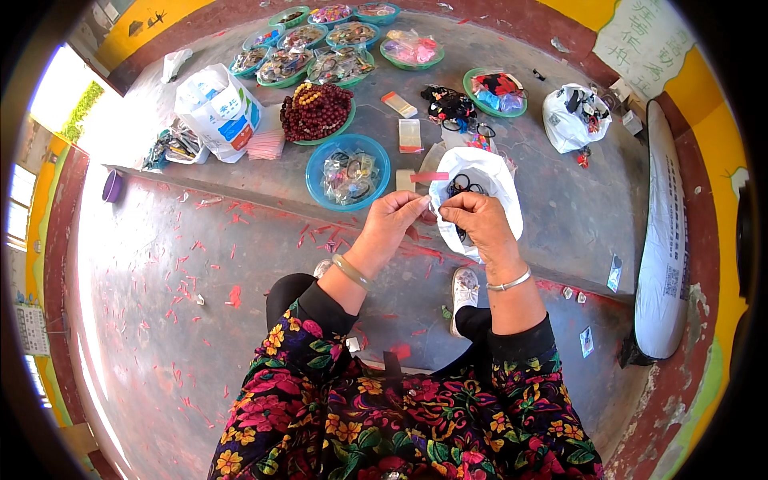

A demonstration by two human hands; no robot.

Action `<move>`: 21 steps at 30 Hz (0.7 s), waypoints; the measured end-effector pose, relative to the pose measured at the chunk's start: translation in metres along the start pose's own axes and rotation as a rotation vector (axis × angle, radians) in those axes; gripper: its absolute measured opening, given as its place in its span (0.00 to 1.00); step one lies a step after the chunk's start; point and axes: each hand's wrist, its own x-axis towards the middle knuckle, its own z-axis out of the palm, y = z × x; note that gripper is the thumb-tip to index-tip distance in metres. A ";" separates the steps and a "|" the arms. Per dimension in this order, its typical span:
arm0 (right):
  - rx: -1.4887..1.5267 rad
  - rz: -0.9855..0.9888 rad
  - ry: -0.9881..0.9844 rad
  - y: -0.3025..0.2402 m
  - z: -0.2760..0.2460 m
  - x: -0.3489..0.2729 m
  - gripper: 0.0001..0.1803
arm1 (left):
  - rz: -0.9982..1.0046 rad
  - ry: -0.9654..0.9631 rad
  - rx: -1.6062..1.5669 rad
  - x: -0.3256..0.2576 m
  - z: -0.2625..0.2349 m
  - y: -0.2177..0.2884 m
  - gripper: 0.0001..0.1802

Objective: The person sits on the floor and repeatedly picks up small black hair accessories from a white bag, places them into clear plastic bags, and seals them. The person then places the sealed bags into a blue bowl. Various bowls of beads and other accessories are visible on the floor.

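At the centre of the frame, slightly above the middle, a person's 2 hands meet over a small clear plastic sleeve (433, 210), thin and glossy, which is mostly hidden between the fingertips. A narrow pink paper strip (430, 177) sticks up just above the hands. The left hand (390, 220) has its thumb and forefinger pressed together on the sleeve's left edge, with the other fingers curled loosely. The right hand (474, 218) pinches the sleeve's right edge in the same way, fingers bunched tight. Each wrist carries a slim bangle, and both sleeves are a black fabric with bright printed flowers.

Just behind the right hand lies a crumpled white plastic bag (480, 172), its mouth open and showing dark elastic hair ties inside. To its left, near the left hand, sits a round blue plastic basin (320, 172) holding clear packets of hair ties. Above it, a green-rimmed tray (340, 132) is heaped with dark red round beads. Farther up, along the top of the frame, about 8 shallow green and teal dishes (282, 66) hold small glossy packets. At the upper left stands a white printed sack (218, 108); at the upper right lies another knotted white bag (570, 120).

All of it rests on a raised grey concrete step (560, 216), rough and dusty. The lower floor (160, 320) at the left is scattered with many torn pink paper scraps.
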 end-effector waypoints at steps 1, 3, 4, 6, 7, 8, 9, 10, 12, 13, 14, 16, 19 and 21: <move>0.014 0.007 0.010 -0.002 0.000 -0.001 0.08 | -0.015 -0.005 -0.042 -0.002 0.003 0.004 0.09; 0.049 0.015 0.028 -0.003 0.000 -0.001 0.08 | -0.035 -0.023 -0.104 -0.003 0.005 0.007 0.08; 0.071 0.016 0.036 -0.002 0.000 -0.001 0.08 | -0.042 -0.036 -0.124 -0.003 0.004 0.007 0.07; 0.095 0.006 0.038 0.000 0.000 0.000 0.08 | -0.049 -0.038 -0.168 -0.001 0.003 0.003 0.07; 0.098 -0.006 0.033 0.001 0.000 0.000 0.08 | -0.049 -0.027 -0.192 0.000 0.002 0.000 0.06; 0.100 -0.018 0.029 0.003 0.000 0.001 0.08 | -0.050 -0.016 -0.216 0.000 0.002 -0.002 0.06; 0.102 -0.016 0.034 0.005 0.001 0.001 0.08 | -0.050 0.001 -0.229 0.001 0.002 -0.002 0.06; 0.103 -0.014 0.038 0.007 0.001 0.002 0.08 | -0.051 0.017 -0.241 0.002 0.002 -0.002 0.06; 0.084 -0.021 0.047 0.009 0.001 0.002 0.07 | -0.063 0.054 -0.258 0.002 0.003 -0.002 0.06; 0.065 -0.029 0.051 0.009 0.003 0.002 0.07 | -0.074 0.075 -0.262 0.002 0.004 0.000 0.06; 0.046 -0.038 0.055 0.009 0.003 0.002 0.07 | -0.085 0.096 -0.266 0.001 0.004 0.002 0.07; 0.050 -0.021 0.055 0.009 0.004 0.002 0.07 | -0.077 0.089 -0.208 0.000 0.004 0.005 0.08; 0.044 -0.011 0.043 0.009 0.004 0.002 0.07 | -0.076 0.081 -0.138 -0.002 0.005 0.009 0.10; 0.043 -0.006 0.036 0.008 0.005 0.002 0.07 | -0.074 0.086 -0.112 -0.003 0.005 0.010 0.11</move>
